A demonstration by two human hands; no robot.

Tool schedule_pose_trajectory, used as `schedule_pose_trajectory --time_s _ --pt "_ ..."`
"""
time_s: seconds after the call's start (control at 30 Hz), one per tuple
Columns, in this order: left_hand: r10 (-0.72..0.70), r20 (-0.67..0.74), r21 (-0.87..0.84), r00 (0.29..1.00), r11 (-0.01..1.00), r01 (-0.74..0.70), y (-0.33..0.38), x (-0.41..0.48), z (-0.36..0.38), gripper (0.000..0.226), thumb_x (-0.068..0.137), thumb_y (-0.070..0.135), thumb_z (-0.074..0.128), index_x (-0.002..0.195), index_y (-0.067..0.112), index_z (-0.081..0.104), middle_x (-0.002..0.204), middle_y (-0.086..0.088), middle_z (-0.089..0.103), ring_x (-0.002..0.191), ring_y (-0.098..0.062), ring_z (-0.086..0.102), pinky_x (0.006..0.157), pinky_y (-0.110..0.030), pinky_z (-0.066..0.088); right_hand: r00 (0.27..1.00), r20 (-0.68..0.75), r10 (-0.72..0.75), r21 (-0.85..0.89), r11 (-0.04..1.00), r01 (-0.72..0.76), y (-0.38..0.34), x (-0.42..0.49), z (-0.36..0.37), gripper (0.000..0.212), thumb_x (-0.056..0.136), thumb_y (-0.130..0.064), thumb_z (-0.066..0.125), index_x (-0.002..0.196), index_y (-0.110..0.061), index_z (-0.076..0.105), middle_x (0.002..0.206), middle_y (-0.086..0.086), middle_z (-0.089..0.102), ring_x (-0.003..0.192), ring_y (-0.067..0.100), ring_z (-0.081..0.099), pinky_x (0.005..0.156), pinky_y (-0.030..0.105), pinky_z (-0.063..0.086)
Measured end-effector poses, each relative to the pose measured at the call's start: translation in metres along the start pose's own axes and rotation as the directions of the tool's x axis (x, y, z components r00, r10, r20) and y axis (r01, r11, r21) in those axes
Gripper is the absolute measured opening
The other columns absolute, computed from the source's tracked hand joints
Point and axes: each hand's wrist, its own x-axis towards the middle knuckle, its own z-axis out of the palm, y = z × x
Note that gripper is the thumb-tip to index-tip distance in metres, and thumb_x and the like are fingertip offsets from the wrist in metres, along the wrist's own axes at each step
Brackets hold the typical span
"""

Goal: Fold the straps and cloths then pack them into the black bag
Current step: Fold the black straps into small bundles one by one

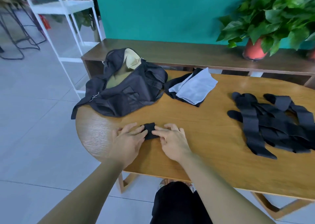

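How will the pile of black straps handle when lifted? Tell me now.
Probably floppy: the straps lie limp, draped across each other. Likely to dangle and snag, since they cross in a loose heap. Probably light, being thin flat bands.
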Motion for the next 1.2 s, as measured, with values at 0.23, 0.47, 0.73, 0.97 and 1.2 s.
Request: schedule_pose_trajectory --time_s 0.23,0.47,0.73,0.97,1.2 --pt "-0.067 0.045 0.086 0.997 0.994 0.063 -0.033 -0.005 -0.014 0.035 0.089 0.030 0.042 0.106 0.029 0.072 0.114 0.005 0.070 0.116 -0.025 0.058 0.093 -0.043 0.020 0.997 0.041 -0.072 -0.109 0.991 0.076 -0.035 0.028 0.013 0.046 0.097 -0.011 0.041 0.134 -0.037 0.049 0.146 -0.019 0.040 0.134 0.009 0.023 0.100 0.029 0.019" --pt "-0.146 0.144 0.167 0.979 0.979 0.121 -0.049 0.003 -0.020 0.038 0.101 0.024 0.039 0.136 0.036 0.050 0.146 0.011 0.044 0.142 -0.015 0.024 0.106 -0.045 0.004 0.989 0.063 -0.135 -0.188 0.972 0.144 -0.052 0.047 0.015 0.057 0.091 -0.002 0.043 0.138 -0.034 0.045 0.148 -0.014 0.038 0.136 0.014 0.023 0.106 0.032 0.023" --pt "-0.151 0.145 0.222 0.978 0.968 0.117 -0.046 0.006 -0.029 0.042 0.100 0.021 0.041 0.140 0.034 0.044 0.150 0.009 0.037 0.143 -0.015 0.019 0.106 -0.043 0.003 0.988 0.054 -0.142 -0.164 0.975 0.149 -0.056 0.050 0.010 0.061 0.089 0.002 0.041 0.139 -0.032 0.044 0.150 -0.010 0.036 0.136 0.015 0.021 0.108 0.031 0.023" --pt "-0.043 0.111 0.244 0.993 0.970 0.015 -0.021 0.021 -0.042 0.041 0.095 0.024 0.050 0.135 0.030 0.051 0.146 0.006 0.044 0.139 -0.016 0.028 0.105 -0.040 0.021 0.993 -0.073 -0.097 -0.182 0.980 0.082 -0.034 0.035 -0.017 0.065 0.086 0.003 0.047 0.141 -0.030 0.040 0.150 -0.007 0.038 0.136 0.015 0.023 0.103 0.032 0.026" --pt "0.113 0.147 0.141 0.983 0.981 -0.134 0.062 0.042 -0.026 0.053 0.071 0.011 0.077 0.119 0.031 0.065 0.132 0.003 0.060 0.129 -0.021 0.048 0.098 -0.042 0.014 0.979 -0.178 0.097 -0.202 0.970 -0.133 0.046 -0.024 -0.071 0.063 0.084 0.001 0.046 0.140 -0.028 0.043 0.148 -0.005 0.040 0.134 0.014 0.024 0.101 0.030 0.023"
